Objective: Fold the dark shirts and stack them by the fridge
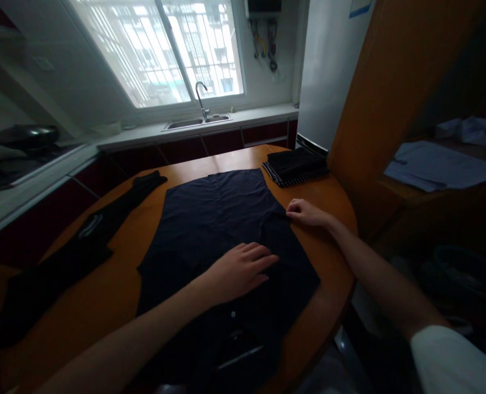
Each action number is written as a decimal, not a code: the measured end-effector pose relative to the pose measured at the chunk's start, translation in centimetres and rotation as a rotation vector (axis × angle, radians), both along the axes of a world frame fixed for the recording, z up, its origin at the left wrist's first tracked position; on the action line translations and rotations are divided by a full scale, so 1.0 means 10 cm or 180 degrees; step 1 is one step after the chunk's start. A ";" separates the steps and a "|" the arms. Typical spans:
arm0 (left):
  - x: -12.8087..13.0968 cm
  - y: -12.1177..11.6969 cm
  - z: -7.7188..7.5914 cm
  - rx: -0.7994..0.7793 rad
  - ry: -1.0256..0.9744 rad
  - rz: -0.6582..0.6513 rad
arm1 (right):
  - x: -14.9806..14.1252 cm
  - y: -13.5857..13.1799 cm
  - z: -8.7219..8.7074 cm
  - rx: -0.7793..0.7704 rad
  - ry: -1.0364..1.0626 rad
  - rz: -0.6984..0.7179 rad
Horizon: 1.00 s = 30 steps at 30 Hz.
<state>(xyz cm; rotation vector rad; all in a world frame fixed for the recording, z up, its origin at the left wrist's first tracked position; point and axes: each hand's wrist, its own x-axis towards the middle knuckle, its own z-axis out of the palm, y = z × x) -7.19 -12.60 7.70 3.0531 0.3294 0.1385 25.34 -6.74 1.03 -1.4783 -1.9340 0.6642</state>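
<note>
A dark navy shirt [214, 219] lies spread flat on a round wooden table [328, 197]. My left hand [243, 268] rests palm down on the shirt's near middle, fingers stretched out flat. My right hand [304, 212] is at the shirt's right edge, its fingers curled and pinching the fabric there. A button and a collar label show near the shirt's closest part.
A folded dark garment stack [294, 164] sits at the table's far right. Another black garment [95, 224] lies along the left side. Behind are a counter with a sink and faucet [201, 104], a window, and a wooden cabinet [390, 98] at right.
</note>
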 end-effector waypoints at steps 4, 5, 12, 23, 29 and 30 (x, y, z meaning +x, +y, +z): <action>0.59 -0.19 -0.13 0.0585 0.0136 -0.0482 | -0.03 0.03 -0.06 0.0144 -0.0414 -0.0038; 0.68 -0.20 -0.17 0.0706 0.0128 -0.0557 | -0.04 0.03 -0.07 0.0171 -0.0519 -0.0079; 0.82 -0.17 -0.27 0.0788 0.0091 -0.0896 | -0.09 0.00 -0.11 0.0102 -0.0834 -0.0398; 0.75 0.58 -0.20 -0.0726 -0.0563 0.0468 | -0.09 0.03 -0.13 0.0174 -0.0866 -0.0447; 0.91 1.33 -0.49 -0.0773 -0.0135 0.1896 | -0.09 0.06 -0.19 0.0211 -0.0777 -0.0569; 0.94 1.36 -0.51 -0.0859 -0.0161 0.1864 | -0.09 0.07 -0.20 0.0215 -0.0752 -0.0583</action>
